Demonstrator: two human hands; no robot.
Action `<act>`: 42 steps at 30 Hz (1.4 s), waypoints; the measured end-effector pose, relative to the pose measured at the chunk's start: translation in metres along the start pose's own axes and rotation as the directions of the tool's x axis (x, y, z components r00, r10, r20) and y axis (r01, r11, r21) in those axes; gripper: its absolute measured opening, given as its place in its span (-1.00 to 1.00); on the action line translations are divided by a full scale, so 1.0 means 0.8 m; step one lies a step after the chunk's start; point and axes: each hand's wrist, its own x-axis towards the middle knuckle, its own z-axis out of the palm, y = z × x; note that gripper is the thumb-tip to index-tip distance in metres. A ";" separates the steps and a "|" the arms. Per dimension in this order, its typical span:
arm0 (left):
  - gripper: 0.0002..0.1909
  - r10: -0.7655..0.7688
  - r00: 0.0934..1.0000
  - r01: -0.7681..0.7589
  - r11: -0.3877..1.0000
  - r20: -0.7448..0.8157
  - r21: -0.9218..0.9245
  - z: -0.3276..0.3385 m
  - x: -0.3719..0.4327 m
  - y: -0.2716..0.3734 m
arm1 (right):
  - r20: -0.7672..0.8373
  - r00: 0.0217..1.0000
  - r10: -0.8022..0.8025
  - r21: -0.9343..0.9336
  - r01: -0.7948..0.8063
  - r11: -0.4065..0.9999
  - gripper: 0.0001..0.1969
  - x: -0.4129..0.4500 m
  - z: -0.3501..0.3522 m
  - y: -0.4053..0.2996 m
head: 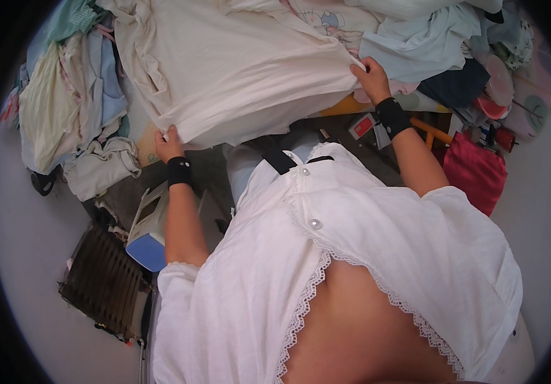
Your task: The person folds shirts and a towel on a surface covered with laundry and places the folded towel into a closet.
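A cream-coloured fabric garment (237,62) is stretched out at the top centre, its near edge held between both hands. My left hand (169,144) pinches its near left corner, and my right hand (372,79) grips its right corner. Both wrists wear black bands. The far part of the garment runs out of the top of the view. Just beyond my right hand lies a light blue cloth (414,48), and behind the garment a light garment with a printed cartoon (325,19) partly shows.
Piled clothes (59,101) and a crumpled off-white cloth (105,165) lie at the left. A dark navy cloth (455,82) and a pink round item (498,79) are at the right. Below hang a red cloth (477,168) and, at lower left, a white-and-blue container (147,249) beside a dark slatted rack (105,283).
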 end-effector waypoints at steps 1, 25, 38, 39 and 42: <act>-0.76 0.007 1.000 -0.007 1.000 0.028 -0.011 0.002 -0.004 0.005 | -0.021 0.999 0.025 -0.064 -0.026 0.998 -0.76 -0.003 -0.003 0.008; -0.66 0.429 0.901 -0.432 0.871 0.067 0.233 0.054 0.247 0.151 | 0.413 0.841 -0.349 -0.102 0.423 0.900 -0.80 -0.026 0.149 -0.046; -0.78 -0.075 0.967 0.245 0.539 0.244 -0.806 -0.018 0.199 0.214 | 0.452 0.892 0.031 -0.327 0.133 0.935 -0.84 -0.007 0.163 -0.053; -0.77 0.040 0.969 0.194 0.493 0.245 -0.848 -0.043 0.190 0.207 | 0.451 0.892 0.033 -0.343 0.140 0.929 -0.84 -0.006 0.165 -0.055; -0.69 0.052 0.989 0.093 0.517 0.140 -0.851 -0.077 0.141 0.230 | 0.491 0.871 -0.019 -0.300 0.190 0.935 -0.82 0.000 0.168 -0.043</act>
